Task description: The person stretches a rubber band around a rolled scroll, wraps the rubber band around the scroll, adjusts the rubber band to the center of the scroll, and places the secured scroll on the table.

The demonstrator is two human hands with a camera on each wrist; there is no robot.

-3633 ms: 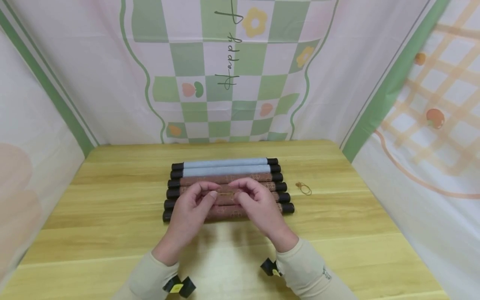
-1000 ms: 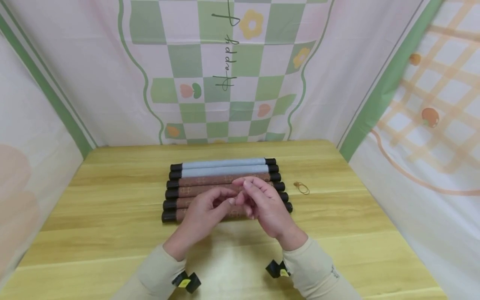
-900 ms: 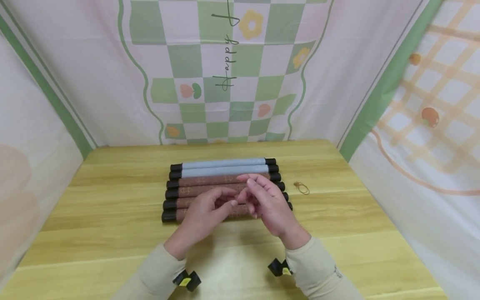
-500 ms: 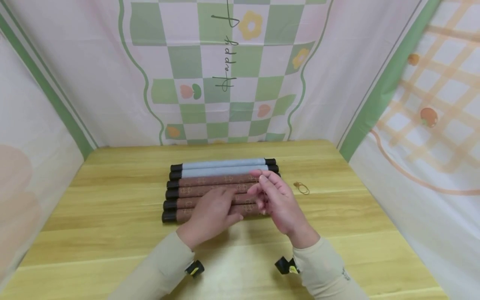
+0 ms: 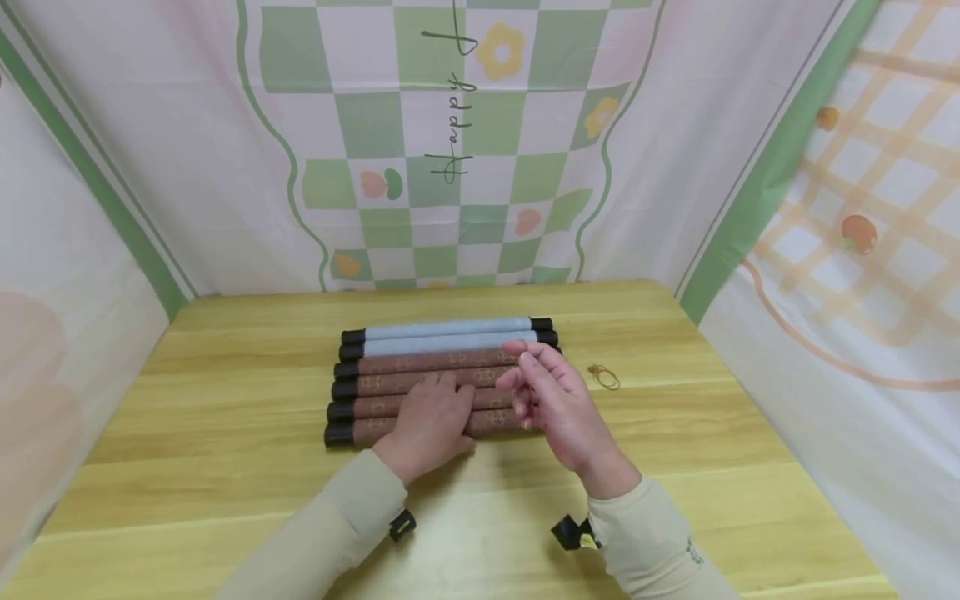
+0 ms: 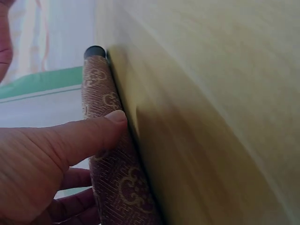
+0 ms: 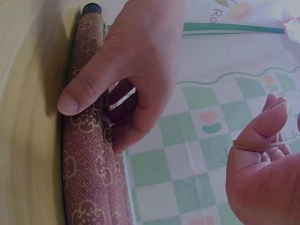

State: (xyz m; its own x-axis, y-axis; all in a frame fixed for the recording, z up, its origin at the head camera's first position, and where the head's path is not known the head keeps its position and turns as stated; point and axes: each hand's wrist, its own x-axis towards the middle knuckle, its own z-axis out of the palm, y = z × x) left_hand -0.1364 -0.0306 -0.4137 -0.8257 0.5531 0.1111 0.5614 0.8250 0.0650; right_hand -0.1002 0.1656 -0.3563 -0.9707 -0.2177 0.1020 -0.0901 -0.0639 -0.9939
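Note:
Several rolled scrolls with black end knobs lie side by side in the head view. Two have a light-blue backing; the rest are brown with a gold pattern. My left hand grips the nearest brown scroll, thumb along its near side and fingers over the top. My right hand is raised over the scrolls' right part, its fingers bent and thumb close to the index finger. A tan rubber band is looped round the right fingers, as the right wrist view shows. The right hand hides some of the scrolls' right ends.
More thin tan rubber bands lie on the wooden table to the right of the scrolls. A checked, printed curtain hangs behind the table, with printed sheets at both sides.
Both hands stretched the rubber band between them at first. The left hand has since let go of it and come down onto the nearest scroll; the right has moved rightward with the band.

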